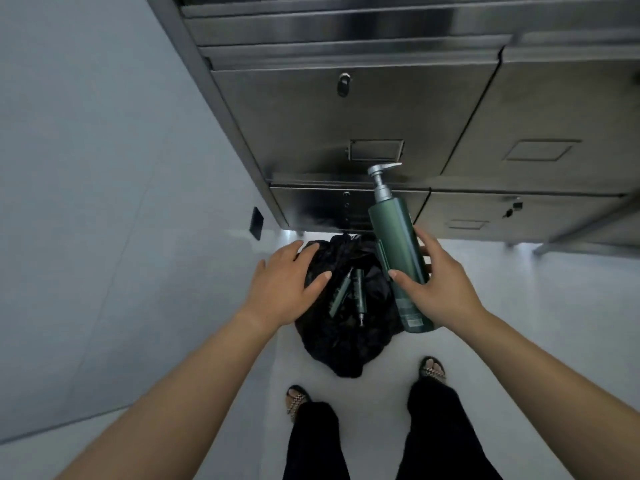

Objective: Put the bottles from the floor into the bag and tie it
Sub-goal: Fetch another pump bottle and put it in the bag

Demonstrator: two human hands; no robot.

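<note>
Our right hand point(441, 289) grips the green pump bottle point(396, 244) — thumb in front, fingers curled behind — holding it tilted above the black bag point(346, 344) on the floor point(536, 306). Our left hand point(282, 289) rests on the bag's left rim, fingers spread and fairly straight. Two slim bottles point(358, 292) lie inside the bag — the steel cabinet point(346, 116) stands just beyond.

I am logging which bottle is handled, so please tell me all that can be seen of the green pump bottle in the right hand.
The green pump bottle is tall and round, seemingly matte dark green plastic, with a silver pump head whose spout points right. A paler printed label sits near its base. It is in the air, tilted, pump away from the person, at the right edge of the black bag. Only the right hand holds it, thumb in front, fingers behind.
</note>
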